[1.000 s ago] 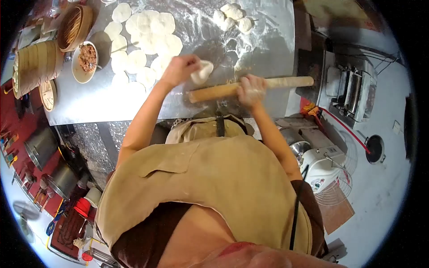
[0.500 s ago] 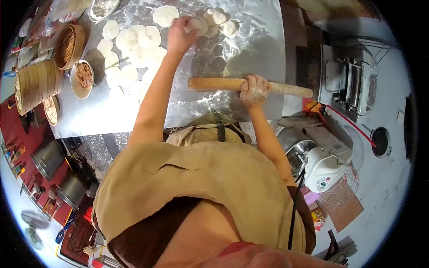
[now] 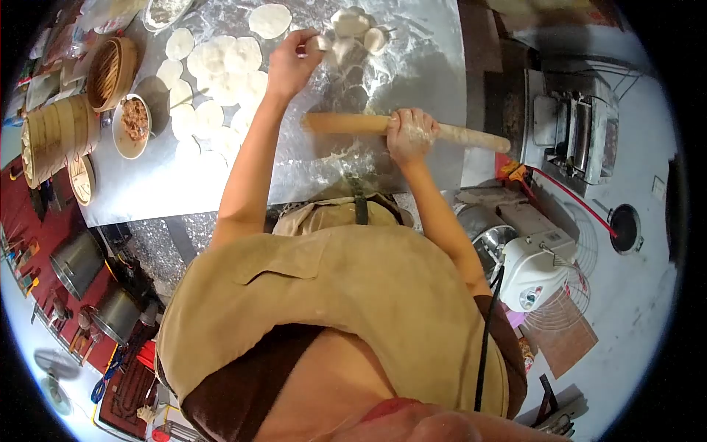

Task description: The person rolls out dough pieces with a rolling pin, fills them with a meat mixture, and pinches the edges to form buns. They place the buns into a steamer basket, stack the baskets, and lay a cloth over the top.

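Observation:
My left hand [image 3: 291,65] pinches a small piece of dough [image 3: 319,44] between thumb and fingers, just above the floured table. Close beside it lie several small lumps of dough [image 3: 350,23]. My right hand [image 3: 411,136] is wrapped around the middle of a wooden rolling pin [image 3: 346,124], whose left end is blurred. The pin lies across the front part of the metal table [image 3: 294,173], its right end reaching past the edge. Left of my left hand, flat round dough wrappers [image 3: 221,62] overlap in a group, and a single wrapper [image 3: 269,21] lies farther back.
A bowl of meat filling [image 3: 134,121] with a utensil stands at the table's left, beside bamboo steamers [image 3: 59,140]. A bowl of flour [image 3: 168,10] sits at the back. To the right are a roller machine [image 3: 582,136] and a white mixer [image 3: 541,269].
My left hand has turned slightly, and its dough piece now appears smaller and more edge-on. My right hand has moved the rolling pin a little away from me and to the left.

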Available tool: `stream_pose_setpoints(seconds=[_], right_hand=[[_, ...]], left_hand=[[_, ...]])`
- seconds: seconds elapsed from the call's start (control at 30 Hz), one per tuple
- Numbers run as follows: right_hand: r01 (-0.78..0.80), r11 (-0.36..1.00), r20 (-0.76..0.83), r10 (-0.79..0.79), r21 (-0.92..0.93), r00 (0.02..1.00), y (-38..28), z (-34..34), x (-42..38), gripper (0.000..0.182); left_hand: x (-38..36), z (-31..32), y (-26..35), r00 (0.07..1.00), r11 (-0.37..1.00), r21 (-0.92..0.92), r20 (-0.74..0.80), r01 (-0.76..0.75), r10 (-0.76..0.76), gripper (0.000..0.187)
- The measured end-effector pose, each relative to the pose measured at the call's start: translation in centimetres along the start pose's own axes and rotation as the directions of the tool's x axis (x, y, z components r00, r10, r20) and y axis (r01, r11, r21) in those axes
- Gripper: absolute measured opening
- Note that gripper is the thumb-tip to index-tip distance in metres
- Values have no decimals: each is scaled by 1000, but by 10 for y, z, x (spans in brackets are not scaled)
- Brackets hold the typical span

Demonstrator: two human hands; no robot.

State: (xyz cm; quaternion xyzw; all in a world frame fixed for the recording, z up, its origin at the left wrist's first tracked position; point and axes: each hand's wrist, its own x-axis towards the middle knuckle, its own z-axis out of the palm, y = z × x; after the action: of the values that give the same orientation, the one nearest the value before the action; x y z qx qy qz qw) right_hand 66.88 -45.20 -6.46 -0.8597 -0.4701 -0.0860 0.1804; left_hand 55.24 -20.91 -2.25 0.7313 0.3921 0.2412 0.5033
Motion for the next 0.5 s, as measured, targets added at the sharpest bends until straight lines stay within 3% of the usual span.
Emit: stream_pose_setpoints(seconds=[0.13, 0.2, 0.23, 0.27, 0.33, 0.4, 0.47, 0.5], right_hand=[[2, 1000, -34, -1, 13, 999, -11, 5, 5, 18], [7, 1000, 34, -8, 12, 999, -18, 2, 7, 19], [7, 1000, 84, -8, 3, 996, -21, 3, 15, 21], [-47, 995, 112, 37, 93, 993, -24, 5, 24, 23], [-145, 953, 172, 102, 265, 980, -42, 5, 45, 28], [-178, 919, 184, 119, 352, 976, -54, 17, 70, 31], [-164, 854, 401, -56, 494, 915, -58, 32, 91, 37], [-164, 851, 398, -57, 499, 916, -55, 41, 96, 37]], left_hand=[[-11, 11, -13, 1000, 997, -79, 25, 11, -9, 29], [-14, 17, -17, 996, 995, 92, 75, 49, -56, 28], [-13, 18, -18, 987, 988, -86, 105, 130, -121, 30], [-11, 20, -20, 987, 988, -87, 111, 126, -116, 30], [-18, 19, -16, 962, 880, -418, 236, 227, -137, 33], [-23, 19, -4, 950, 856, -452, 287, 251, -127, 34], [-25, 20, 4, 911, 731, -556, 342, 394, -231, 32], [-23, 18, -1, 934, 754, -561, 290, 342, -208, 31]])
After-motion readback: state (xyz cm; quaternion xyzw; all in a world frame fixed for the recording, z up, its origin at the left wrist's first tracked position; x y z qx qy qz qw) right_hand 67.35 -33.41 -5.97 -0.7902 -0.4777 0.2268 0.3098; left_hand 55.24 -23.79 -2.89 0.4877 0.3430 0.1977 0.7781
